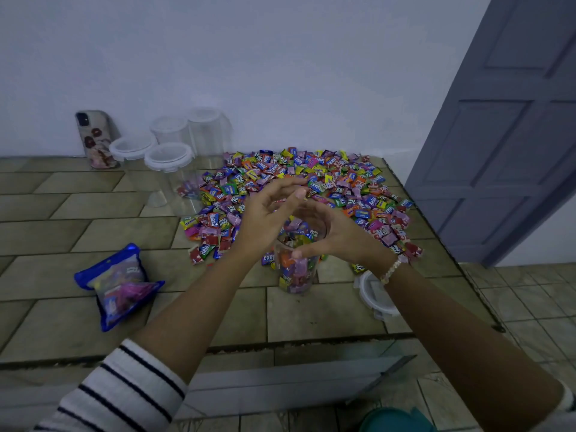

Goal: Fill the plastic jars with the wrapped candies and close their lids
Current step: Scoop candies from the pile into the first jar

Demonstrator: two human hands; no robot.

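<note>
A clear plastic jar (294, 275) stands near the counter's front, filled almost to the rim with wrapped candies. My right hand (336, 235) curls round its rim from the right, thumb on the front wall. My left hand (265, 213) arches over the jar's mouth from the left, fingers loosely curved, fingertips meeting those of the right hand; I see nothing held in it. The jar's lid (372, 296) lies flat on the counter to the right, partly under my right forearm. A wide pile of wrapped candies (318, 179) spreads behind the jar.
Several empty lidded jars (170, 157) stand at the back left beside a phone (95, 138) leaning on the wall. A blue candy bag (118, 285) lies front left. The tiled counter's edge (467, 275) drops off at right, near a grey door (505, 135).
</note>
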